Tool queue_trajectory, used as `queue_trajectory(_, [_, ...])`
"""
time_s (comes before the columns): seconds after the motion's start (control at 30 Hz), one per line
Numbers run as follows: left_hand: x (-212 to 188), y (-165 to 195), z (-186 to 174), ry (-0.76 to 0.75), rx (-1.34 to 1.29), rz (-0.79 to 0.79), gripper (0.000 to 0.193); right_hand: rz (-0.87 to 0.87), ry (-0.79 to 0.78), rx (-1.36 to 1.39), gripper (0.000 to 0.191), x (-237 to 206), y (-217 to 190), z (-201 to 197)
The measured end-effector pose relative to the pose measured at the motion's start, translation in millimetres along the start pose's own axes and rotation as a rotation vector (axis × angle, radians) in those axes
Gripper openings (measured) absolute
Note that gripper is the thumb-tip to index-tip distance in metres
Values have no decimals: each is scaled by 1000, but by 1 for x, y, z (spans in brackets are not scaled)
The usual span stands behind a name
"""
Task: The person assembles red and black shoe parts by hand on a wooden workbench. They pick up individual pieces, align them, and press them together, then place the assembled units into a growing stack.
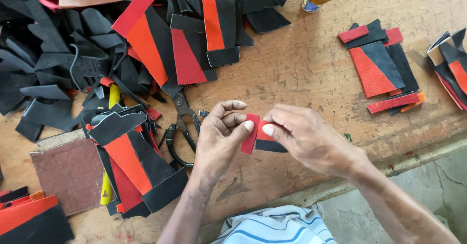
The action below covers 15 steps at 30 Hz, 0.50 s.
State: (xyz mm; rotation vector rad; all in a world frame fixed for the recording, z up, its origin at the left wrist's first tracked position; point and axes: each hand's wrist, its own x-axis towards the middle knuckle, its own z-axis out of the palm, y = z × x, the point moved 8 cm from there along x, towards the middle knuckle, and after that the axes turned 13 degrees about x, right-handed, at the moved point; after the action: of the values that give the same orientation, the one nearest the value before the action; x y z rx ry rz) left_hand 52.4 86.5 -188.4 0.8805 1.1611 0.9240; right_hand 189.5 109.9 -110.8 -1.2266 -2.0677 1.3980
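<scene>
Left hand (219,139) and right hand (304,137) both pinch shut on one small red-and-black leather strip (258,137), folding it. Judged next: press the fold flat. Black-handled scissors (182,127) lie just left

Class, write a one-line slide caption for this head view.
Both hands, left and right, pinch a small red-and-black piece above a wooden bench.

Small leather piece (258,136): red strip joined to a black part, held above the wooden table between both hands. Red end folded upward, black end pointing right. Thumbs partly cover its upper edge.
</scene>
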Motion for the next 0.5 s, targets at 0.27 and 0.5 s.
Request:
queue_trajectory(0.27, [-1, -3, 3, -84, -154, -29, 51, 521, -87, 95, 45, -7, 34, -5])
queue_trajectory(0.5, [-4, -7, 4, -102, -135, -78, 57, 331, -133, 504, 31, -6, 54, 9])
